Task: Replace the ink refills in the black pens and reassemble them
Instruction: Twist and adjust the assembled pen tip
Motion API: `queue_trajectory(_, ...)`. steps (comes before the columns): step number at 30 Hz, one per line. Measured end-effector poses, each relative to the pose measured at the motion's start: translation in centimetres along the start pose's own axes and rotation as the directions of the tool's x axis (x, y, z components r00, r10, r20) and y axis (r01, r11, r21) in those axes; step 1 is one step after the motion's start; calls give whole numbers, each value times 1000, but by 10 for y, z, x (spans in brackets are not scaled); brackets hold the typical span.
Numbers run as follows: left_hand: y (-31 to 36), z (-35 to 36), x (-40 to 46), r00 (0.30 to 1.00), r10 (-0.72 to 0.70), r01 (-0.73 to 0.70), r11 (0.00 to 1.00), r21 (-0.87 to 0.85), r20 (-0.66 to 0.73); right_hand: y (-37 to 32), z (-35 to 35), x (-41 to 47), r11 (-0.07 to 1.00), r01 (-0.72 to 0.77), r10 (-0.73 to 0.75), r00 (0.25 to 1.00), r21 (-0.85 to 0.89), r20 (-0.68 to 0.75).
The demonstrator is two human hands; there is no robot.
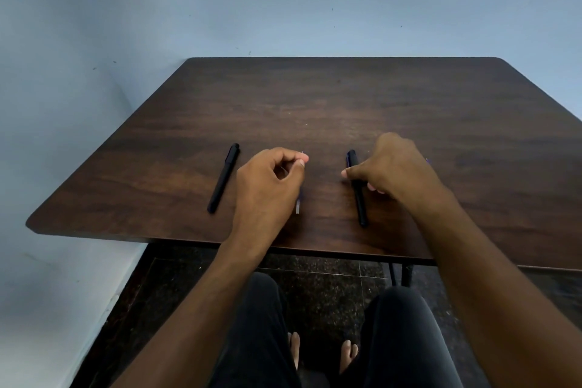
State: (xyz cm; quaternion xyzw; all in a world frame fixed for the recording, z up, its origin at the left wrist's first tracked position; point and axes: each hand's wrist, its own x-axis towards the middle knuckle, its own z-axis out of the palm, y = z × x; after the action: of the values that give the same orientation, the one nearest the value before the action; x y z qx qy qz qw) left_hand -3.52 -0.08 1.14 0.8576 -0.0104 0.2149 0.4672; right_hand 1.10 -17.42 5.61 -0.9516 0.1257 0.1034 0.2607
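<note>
Two pens, one refill on the go

Left hand (271, 179) pinches a thin refill (298, 208) above the surface (315, 98). Right hand (393, 167) closes on a pen (359, 198) near the front edge. Second pen (223, 178) lies untouched, front-left.
</note>
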Motion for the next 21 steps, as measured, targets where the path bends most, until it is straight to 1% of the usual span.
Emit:
queue_trajectory(3, 4, 4, 0, 999, -8, 9, 1000, -29, 33, 2, 0, 1, 1000, -3, 3, 1000, 18, -12)
queue_trajectory(6, 7, 7, 1, 995, -42, 50, 995, -90, 91, 4, -1, -2, 992, 17, -20, 1000, 126, 24)
queue_trajectory(8, 6, 11, 3, 988, -97, 116, 980, -160, 124, 8, -2, -7, 982, 50, -54, 998, 184, 12)
queue_trajectory(11, 13, 15, 7, 949, -222, 285, 905, -315, 222, 9, -3, -17, 961, 125, -124, 992, 245, -18)
queue_trajectory(13, 20, 18, 9, 919, -270, 370, 842, -393, 286, 6, -3, -23, 947, 160, -165, 986, 279, -4)
queue_trajectory(15, 27, 21, 13, 892, -320, 439, 780, -447, 318, 3, -2, -26, 937, 173, -188, 982, 303, 18)
queue_trajectory(17, 29, 25, 18, 871, -356, 484, 737, -471, 337, 2, -1, -30, 925, 180, -202, 979, 334, 34)
queue_trajectory(19, 28, 28, 22, 865, -362, 496, 720, -485, 347, 3, 2, -32, 898, 224, -239, 971, 379, -9)
queue_trajectory(21, 26, 28, 26, 867, -349, 491, 717, -496, 355, 4, 6, -34, 845, 253, -254, 965, 471, -64)
